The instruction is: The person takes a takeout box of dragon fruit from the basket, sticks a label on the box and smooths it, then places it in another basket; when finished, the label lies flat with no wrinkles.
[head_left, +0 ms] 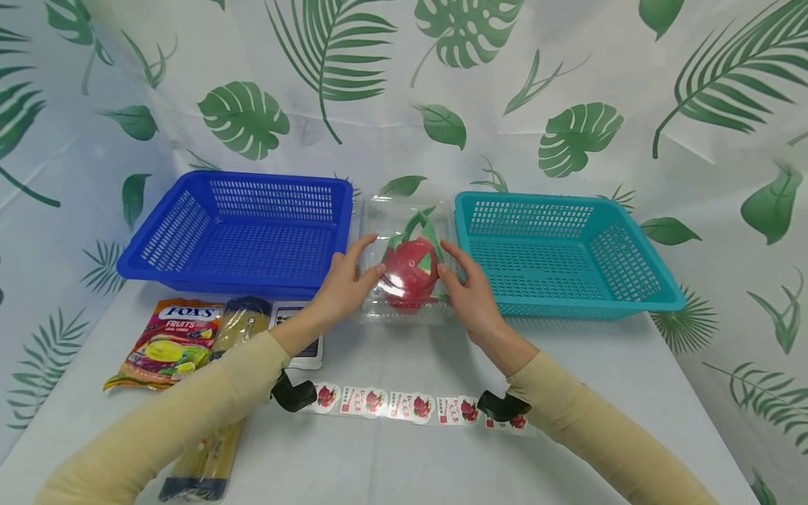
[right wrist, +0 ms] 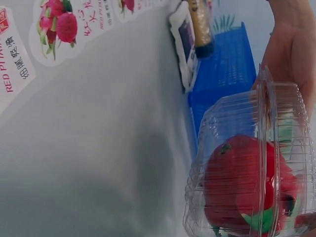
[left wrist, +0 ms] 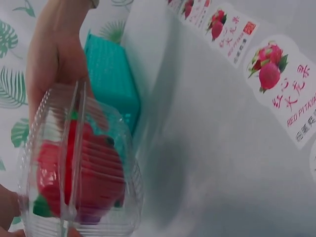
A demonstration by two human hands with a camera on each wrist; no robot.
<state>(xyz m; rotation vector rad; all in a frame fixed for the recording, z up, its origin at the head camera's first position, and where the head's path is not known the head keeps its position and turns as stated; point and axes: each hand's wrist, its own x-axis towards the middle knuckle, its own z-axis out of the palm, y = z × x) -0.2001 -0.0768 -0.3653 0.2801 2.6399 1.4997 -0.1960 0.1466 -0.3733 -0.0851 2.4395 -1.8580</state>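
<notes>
Between both hands is a clear plastic clamshell box, its lid closed over a red dragon fruit with green scales. My left hand grips the left side of the box, thumb toward the lid. On the opposite side my right hand holds it the same way. In the left wrist view the box is tilted and lifted above the table, and the right hand shows behind it. The right wrist view shows the dragon fruit through the ribbed wall, with the left hand beyond.
A blue basket stands at the left and a teal basket at the right. Left of the hands lie a candy bag, a noodle pack and a white-edged pack. A strip of pitaya stickers lies in front.
</notes>
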